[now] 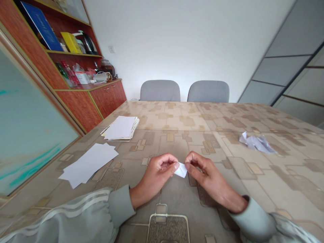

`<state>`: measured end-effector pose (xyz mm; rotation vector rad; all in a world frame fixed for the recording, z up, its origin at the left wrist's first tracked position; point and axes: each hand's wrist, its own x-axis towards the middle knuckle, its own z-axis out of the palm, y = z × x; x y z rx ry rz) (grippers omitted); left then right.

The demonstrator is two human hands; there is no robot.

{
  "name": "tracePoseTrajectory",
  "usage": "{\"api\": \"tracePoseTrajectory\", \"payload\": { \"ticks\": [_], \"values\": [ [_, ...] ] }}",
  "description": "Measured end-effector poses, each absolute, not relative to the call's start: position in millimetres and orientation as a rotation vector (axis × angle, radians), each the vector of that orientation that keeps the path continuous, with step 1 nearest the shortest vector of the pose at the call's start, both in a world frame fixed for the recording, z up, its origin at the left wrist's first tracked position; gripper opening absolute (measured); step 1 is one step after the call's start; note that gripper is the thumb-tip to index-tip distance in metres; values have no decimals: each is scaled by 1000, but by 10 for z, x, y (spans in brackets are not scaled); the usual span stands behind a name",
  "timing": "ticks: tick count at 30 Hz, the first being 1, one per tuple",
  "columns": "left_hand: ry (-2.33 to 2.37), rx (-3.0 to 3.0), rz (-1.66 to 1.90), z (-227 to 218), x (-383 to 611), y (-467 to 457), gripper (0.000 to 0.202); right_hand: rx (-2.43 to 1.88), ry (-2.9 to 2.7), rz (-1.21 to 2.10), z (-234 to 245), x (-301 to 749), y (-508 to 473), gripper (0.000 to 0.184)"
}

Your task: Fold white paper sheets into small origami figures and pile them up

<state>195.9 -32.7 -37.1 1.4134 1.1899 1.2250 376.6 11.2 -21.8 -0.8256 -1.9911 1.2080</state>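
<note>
Past the fingers (165,160), a patterned desk (227,116) runs toward two gray chairs (160,91) before a white wall (184,44) with one outlet (111,49). Ahead and left of the fingers stands a reddish wooden cabinet (108,98) with crowded shelves; a teal-streaked panel (30,125) fills the near left. Right of the fingers, gray framed panels (286,71) line the room. The light is soft and even.

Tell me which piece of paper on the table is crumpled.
The crumpled white paper on the right of the table; the stacked sheets and the loose sheets on the left lie flat.
</note>
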Motion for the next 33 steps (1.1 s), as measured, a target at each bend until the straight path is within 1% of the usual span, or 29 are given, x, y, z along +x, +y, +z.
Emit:
{"api": "tracePoseTrajectory", "payload": {
  "ticks": [3, 6, 13, 17, 21, 24, 27, 30, 33],
  "values": [
    [1201, 1547, 1198, -358, 1954, -347, 20, -821, -2084, 1170, -203, 3758, 98, 18],
    [1202, 1583, 1184, -348, 1964, -354, 20, -784, -2087, 1167, -217, 3760, 95, 21],
    [1064, 1350, 1181, -400, 1999, -318, 20, -720, -1852, 1288, -294, 3765, 134, 23],
    [1129, 1369, 1227, -397, 1983, -302, 20, -723, -1833, 1353, -285, 3771, 132, 23],
    [1150, 1555, 1196, -373, 1980, -339, 18, -757, -1990, 1210, -239, 3775, 93, 19],
    [1146, 1575, 1197, -383, 1997, -364, 18, -787, -2035, 1115, -237, 3767, 82, 21],
    [1102, 1463, 1224, -424, 2017, -359, 12, -767, -1906, 1203, -270, 3750, 98, 22],
    [1045, 1354, 1183, -458, 2027, -336, 16, -725, -1714, 1327, -312, 3736, 125, 23],
    [1082, 1304, 1204, -447, 2020, -314, 17, -719, -1700, 1335, -326, 3743, 145, 24]
  ]
}}
